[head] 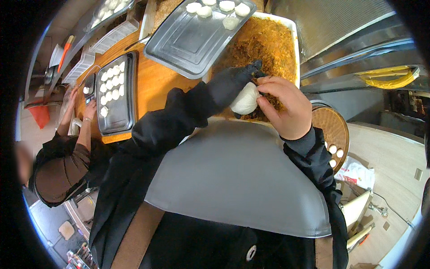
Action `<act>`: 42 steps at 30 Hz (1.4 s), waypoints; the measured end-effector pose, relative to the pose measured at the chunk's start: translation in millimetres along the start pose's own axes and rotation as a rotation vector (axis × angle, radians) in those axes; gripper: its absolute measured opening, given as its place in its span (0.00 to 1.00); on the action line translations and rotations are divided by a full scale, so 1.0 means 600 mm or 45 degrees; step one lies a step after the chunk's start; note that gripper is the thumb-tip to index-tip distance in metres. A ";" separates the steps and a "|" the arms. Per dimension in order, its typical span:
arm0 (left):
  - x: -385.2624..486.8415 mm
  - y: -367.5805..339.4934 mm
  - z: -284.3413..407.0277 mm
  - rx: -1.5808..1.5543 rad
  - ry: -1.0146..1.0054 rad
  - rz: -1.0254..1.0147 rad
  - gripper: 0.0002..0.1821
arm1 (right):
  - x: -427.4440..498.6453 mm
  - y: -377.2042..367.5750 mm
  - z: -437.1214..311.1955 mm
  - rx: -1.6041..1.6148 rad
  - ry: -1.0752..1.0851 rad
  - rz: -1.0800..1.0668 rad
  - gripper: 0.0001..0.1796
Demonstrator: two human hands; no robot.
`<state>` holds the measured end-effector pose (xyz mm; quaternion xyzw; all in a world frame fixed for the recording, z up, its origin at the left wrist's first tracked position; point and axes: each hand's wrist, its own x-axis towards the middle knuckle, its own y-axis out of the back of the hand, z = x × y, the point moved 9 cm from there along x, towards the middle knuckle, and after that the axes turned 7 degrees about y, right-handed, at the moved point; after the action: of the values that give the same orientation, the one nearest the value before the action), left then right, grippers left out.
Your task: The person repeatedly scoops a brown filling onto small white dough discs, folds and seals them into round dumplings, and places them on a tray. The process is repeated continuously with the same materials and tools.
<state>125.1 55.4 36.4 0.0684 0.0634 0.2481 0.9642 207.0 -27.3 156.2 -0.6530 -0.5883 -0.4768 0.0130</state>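
Note:
A pale ball of dough [245, 101] with gathered folds is held between my two hands. My left hand [231, 80], in a black glove, cradles it from the left and beneath, and bits of filling cling near its fingertips. With bare thumb and fingers, my right hand [289, 106] pinches the dough's right edge. Both hands are over the near part of a white rectangular container [297, 55], filled with orange-brown chopped filling [270, 40]. A metal tray [181, 47] lies tilted over the container's left side, with several dough pieces [204, 12] at its far end.
On the wooden table [147, 92] at left, another metal tray [116, 116] carries rows of dough pieces. Beside it a co-worker's hands [90, 109] are at a small scale [90, 85]. Clear plastic boxes [116, 35] stand beyond. A round woven tray [331, 129] is at right.

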 end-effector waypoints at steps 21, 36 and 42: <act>-0.002 -0.052 0.039 -0.052 -0.049 -0.326 0.26 | -0.007 0.027 -0.066 -0.332 0.157 -0.240 0.17; -0.008 -0.125 0.100 0.189 -0.422 -0.276 0.35 | -0.080 0.074 -0.061 -0.290 -0.565 -0.006 0.48; 0.019 -0.237 0.086 0.028 -0.145 -0.398 0.36 | -0.147 0.125 -0.057 -0.266 -0.593 0.069 0.39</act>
<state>209.8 -67.4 62.7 0.0822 0.0214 0.0903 0.9923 257.6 -136.7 159.4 -0.7585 -0.5054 -0.3711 -0.1775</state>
